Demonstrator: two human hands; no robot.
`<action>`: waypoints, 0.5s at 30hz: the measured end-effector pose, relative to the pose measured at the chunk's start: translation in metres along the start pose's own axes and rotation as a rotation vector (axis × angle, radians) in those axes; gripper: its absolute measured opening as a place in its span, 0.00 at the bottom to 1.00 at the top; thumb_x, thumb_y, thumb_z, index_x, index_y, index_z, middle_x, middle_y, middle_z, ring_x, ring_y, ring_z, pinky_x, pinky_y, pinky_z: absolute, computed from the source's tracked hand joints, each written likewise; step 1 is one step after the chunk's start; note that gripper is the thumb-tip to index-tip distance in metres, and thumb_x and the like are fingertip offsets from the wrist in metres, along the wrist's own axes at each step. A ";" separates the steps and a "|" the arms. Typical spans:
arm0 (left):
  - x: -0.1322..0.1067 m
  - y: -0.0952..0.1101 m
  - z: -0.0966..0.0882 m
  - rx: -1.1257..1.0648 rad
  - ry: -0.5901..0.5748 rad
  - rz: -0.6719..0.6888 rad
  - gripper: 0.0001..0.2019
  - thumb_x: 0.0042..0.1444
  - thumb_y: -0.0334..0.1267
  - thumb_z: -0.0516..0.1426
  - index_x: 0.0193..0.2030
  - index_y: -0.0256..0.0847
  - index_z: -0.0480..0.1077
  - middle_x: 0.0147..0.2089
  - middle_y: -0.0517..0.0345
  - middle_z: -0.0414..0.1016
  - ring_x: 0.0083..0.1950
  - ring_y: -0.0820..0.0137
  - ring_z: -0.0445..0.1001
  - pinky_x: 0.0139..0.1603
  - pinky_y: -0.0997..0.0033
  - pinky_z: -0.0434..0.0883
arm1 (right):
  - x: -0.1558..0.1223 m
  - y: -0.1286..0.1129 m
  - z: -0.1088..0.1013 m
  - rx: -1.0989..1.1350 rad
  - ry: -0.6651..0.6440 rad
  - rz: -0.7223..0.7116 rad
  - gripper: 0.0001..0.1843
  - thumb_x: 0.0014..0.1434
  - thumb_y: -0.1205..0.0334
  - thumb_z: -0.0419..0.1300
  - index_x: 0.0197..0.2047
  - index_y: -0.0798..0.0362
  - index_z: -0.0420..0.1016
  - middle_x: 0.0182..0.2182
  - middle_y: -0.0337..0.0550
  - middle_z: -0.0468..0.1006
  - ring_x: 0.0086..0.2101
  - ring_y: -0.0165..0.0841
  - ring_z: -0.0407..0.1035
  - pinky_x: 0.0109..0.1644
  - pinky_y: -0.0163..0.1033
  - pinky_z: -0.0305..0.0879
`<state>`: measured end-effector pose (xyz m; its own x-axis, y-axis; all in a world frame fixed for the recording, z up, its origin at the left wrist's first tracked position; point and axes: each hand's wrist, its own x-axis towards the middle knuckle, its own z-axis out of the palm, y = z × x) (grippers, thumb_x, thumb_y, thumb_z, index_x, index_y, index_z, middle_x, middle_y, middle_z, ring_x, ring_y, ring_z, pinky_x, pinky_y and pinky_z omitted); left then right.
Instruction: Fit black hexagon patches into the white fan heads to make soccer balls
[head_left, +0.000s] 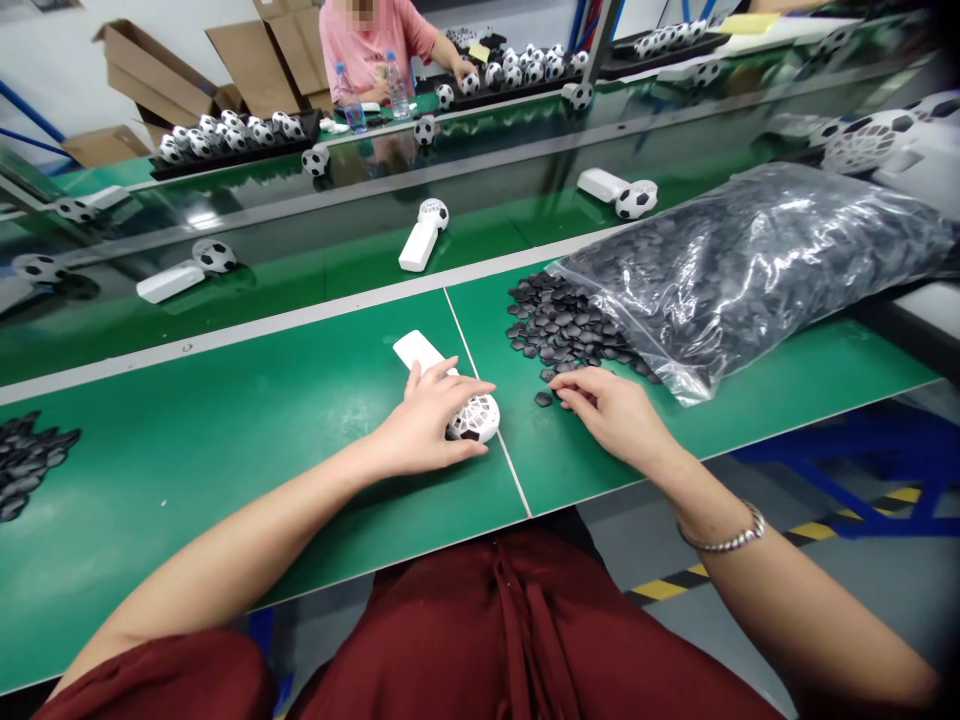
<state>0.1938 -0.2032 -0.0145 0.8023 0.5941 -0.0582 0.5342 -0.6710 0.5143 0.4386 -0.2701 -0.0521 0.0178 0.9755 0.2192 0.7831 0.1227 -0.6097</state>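
On the green table, my left hand [431, 415] is wrapped round a white handheld fan [480, 420] with a round soccer-ball head. The head shows an open white grille and a black patch low on its rim; its flat white handle points away to the upper left. My right hand [607, 410] is in a pinch at the near edge of a pile of black pentagon pieces [555, 320]. What its fingertips hold, if anything, is too small to make out. One loose black pentagon piece [543, 399] lies just left of those fingertips.
A clear plastic bag [750, 270] full of black pieces lies at right, its mouth towards the pile. More black pieces [30, 460] sit far left. Beyond a grey rail [337, 308], several fans lie on a green belt [300, 260]. A person [382, 50] across handles soccer-ball fans.
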 end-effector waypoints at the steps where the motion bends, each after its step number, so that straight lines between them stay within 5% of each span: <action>1: 0.000 -0.001 -0.001 -0.003 -0.004 0.003 0.30 0.47 0.46 0.60 0.57 0.47 0.58 0.59 0.54 0.63 0.67 0.51 0.41 0.62 0.36 0.33 | 0.000 0.000 -0.002 0.007 -0.015 0.009 0.09 0.57 0.66 0.53 0.37 0.52 0.74 0.35 0.42 0.75 0.32 0.32 0.70 0.38 0.38 0.65; 15: -0.005 0.001 0.002 -0.013 0.027 -0.002 0.30 0.47 0.45 0.60 0.58 0.46 0.58 0.60 0.52 0.62 0.67 0.51 0.41 0.62 0.37 0.34 | -0.004 -0.017 -0.005 0.158 -0.110 -0.032 0.09 0.57 0.61 0.55 0.41 0.52 0.73 0.36 0.44 0.73 0.31 0.31 0.68 0.34 0.37 0.68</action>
<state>0.1911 -0.2073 -0.0152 0.7938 0.6071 -0.0359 0.5318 -0.6643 0.5252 0.4279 -0.2774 -0.0387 -0.0809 0.9836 0.1609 0.6748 0.1729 -0.7175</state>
